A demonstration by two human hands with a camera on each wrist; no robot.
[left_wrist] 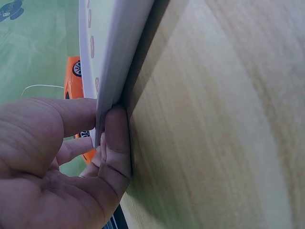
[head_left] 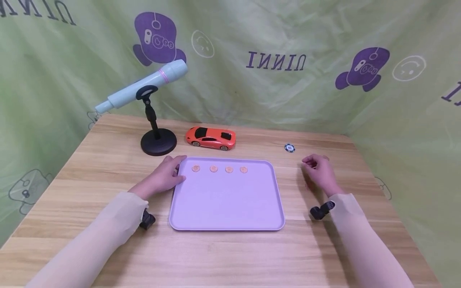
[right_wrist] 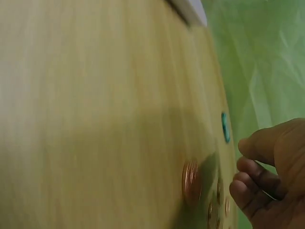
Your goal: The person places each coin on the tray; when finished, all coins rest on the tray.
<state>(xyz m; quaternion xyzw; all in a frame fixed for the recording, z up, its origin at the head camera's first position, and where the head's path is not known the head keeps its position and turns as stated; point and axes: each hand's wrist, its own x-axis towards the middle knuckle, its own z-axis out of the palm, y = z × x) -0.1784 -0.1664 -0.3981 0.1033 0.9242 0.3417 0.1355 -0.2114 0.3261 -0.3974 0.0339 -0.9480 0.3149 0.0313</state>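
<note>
A lilac tray (head_left: 227, 200) lies on the table with several copper coins (head_left: 214, 169) in a row near its far edge. My left hand (head_left: 163, 176) grips the tray's left rim; the left wrist view shows the thumb above the rim and fingers (left_wrist: 116, 138) beneath it. Right of the tray, my right hand (head_left: 320, 170) hovers above the table with its fingers loosely bent and nothing visible between them. Below it, the right wrist view shows more copper coins (right_wrist: 192, 182), mostly hidden by the hand in the head view. A poker chip (head_left: 289, 148) lies beyond this hand.
An orange toy car (head_left: 212, 138) stands behind the tray. To its left, a light blue microphone (head_left: 144, 86) leans in a black stand (head_left: 158, 142). Green printed cloth (head_left: 273, 96) hangs behind the wooden table (head_left: 230, 256).
</note>
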